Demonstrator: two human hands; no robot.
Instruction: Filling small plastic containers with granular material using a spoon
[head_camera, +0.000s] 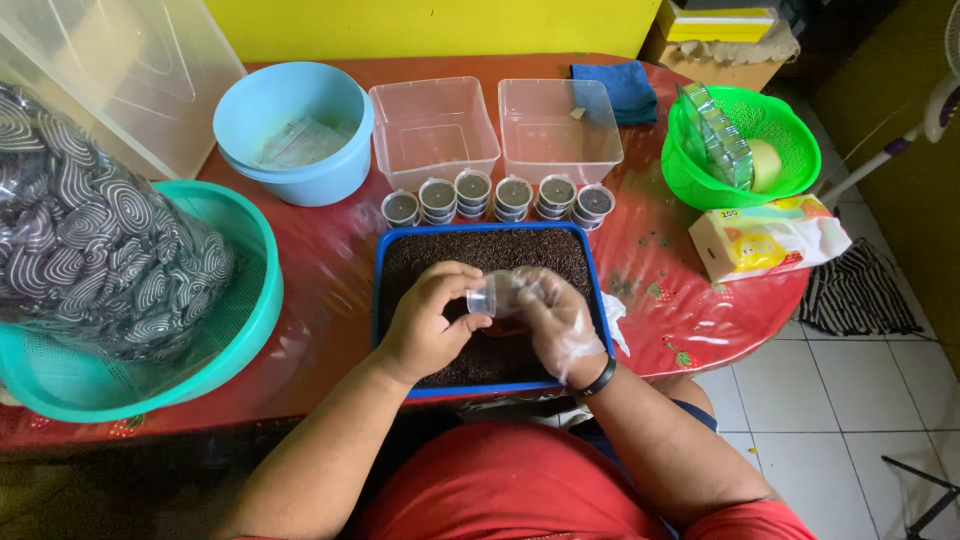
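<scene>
1. The small clear plastic cup (492, 296) sits between my hands, above the blue tray (590, 262) of dark granules (480, 250). It looks light, thin-walled and slick, so I pinch its sides gently.
2. My left hand (430, 325) curls its fingers closed on the cup; my gloved right hand (555, 320) grips the other end.
3. Filled, lidded cups (497, 196) line the tray's far edge, just beside two empty clear tubs (435, 128).
4. Open room is scarce: the teal basket (255, 300) crowds my left, the table edge (720, 345) my right.

A domestic room is indicated. A desk (300, 330) covered in red patterned oilcloth is seen on white floor tiles (850, 400), against a yellow wall (430, 25). Household plastic tubs (435, 130) are noted.
</scene>
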